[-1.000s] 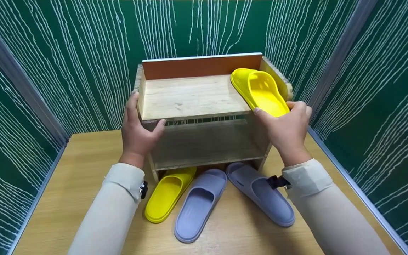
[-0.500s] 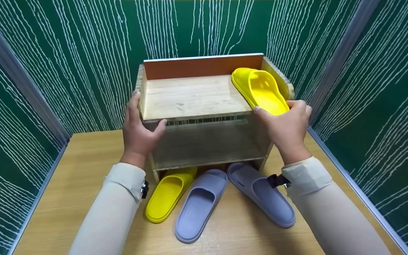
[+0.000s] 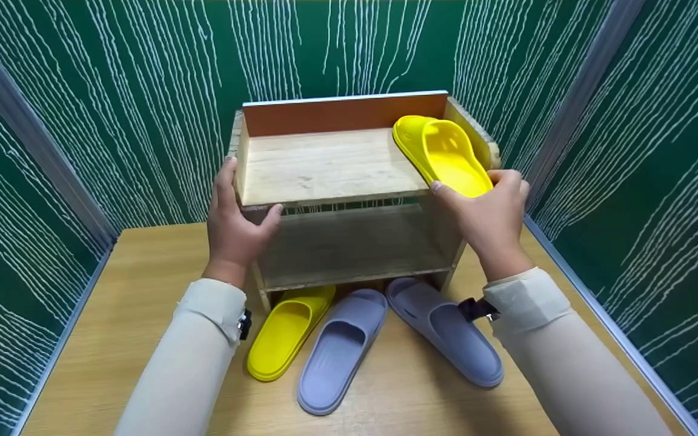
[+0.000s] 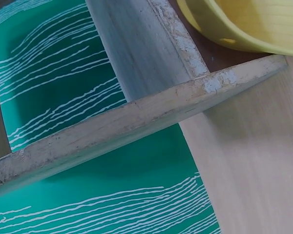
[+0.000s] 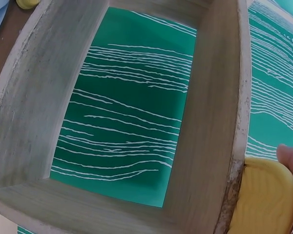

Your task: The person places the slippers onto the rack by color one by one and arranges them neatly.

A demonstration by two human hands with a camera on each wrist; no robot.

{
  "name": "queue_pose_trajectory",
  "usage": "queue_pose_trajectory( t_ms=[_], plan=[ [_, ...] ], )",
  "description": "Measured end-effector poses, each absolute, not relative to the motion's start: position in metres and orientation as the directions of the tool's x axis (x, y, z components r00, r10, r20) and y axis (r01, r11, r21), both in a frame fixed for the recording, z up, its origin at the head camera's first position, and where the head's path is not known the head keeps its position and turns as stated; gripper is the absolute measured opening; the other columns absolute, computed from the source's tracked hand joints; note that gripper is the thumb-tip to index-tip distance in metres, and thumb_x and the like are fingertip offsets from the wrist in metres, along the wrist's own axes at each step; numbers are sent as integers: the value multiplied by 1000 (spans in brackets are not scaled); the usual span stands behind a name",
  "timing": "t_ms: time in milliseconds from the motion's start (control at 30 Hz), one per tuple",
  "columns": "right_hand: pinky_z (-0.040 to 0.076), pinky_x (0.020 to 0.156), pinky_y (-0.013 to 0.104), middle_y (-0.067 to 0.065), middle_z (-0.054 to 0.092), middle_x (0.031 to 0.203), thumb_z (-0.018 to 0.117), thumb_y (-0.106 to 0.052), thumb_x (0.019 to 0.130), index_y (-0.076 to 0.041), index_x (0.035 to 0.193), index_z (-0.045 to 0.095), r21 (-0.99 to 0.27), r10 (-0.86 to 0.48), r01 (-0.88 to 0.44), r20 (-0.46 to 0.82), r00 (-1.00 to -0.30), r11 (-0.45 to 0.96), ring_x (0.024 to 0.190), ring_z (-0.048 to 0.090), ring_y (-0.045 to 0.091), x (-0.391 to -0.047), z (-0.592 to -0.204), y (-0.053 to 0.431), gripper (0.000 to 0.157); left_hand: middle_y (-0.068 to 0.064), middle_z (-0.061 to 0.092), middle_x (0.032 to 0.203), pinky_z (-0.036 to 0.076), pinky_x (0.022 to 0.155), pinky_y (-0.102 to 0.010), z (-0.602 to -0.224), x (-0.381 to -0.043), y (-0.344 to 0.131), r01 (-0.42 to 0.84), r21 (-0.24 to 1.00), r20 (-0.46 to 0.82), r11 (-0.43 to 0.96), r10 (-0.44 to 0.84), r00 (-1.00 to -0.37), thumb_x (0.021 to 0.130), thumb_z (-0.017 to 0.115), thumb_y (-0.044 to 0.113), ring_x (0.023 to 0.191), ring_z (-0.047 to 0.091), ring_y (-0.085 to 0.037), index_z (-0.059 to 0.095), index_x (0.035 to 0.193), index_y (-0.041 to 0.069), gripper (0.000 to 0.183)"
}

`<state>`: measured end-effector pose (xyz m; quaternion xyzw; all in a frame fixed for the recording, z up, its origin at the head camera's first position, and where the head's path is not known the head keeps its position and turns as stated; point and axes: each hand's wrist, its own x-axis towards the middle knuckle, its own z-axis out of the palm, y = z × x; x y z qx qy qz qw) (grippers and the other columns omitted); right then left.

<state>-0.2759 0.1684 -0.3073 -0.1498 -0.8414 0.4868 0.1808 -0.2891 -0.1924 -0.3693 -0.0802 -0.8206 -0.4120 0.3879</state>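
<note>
My right hand (image 3: 491, 218) pinches the heel of a yellow slipper (image 3: 446, 157) between thumb and fingers. That slipper lies at the right end of the top shelf of a wooden shoe rack (image 3: 331, 166), toe toward the back board. In the right wrist view its yellow heel (image 5: 266, 200) sticks out past the shelf edge, with a thumb on it. My left hand (image 3: 237, 224) grips the rack's left front corner, thumb on the front edge and fingers along the outer side. A second yellow slipper (image 3: 282, 339) rests below, its toe under the rack.
Two grey-purple slippers, the left one (image 3: 340, 357) and the right one (image 3: 452, 339), lie on the wooden table (image 3: 143, 290) before the rack, angled apart. The rack's middle shelf (image 3: 355, 242) holds nothing. Green walls (image 3: 349, 42) with white streaks enclose the back and sides.
</note>
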Motion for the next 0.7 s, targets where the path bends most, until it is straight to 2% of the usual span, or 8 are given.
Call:
queue_pose_trajectory(
  t_ms=[267,500,700],
  plan=[
    [53,108,28,8,38,152,88,-58,78,-17,152,37,-893,402,31,172,-899,450,130,44,20,-272,-307,175,99,-3,40,167,40,122,-43,-368,-288,-191,443,624,692,643,-192,-696,81,84,38,147,47,-23,30,162,22,99],
    [54,105,26,6,41,151,83,-54,86,-21,148,38,-911,412,-70,251,-876,405,133,40,19,-271,-307,185,84,-2,41,166,42,121,-43,-366,-289,-192,446,631,689,634,-193,-699,81,85,37,145,48,-23,31,162,24,98],
    [53,105,27,5,46,147,81,-47,90,-21,147,43,-900,405,-175,344,-847,399,125,43,17,-272,-310,195,73,-1,40,167,42,120,-44,-365,-288,-192,441,643,676,627,-194,-711,81,85,37,146,47,-23,30,162,26,98]
  ],
)
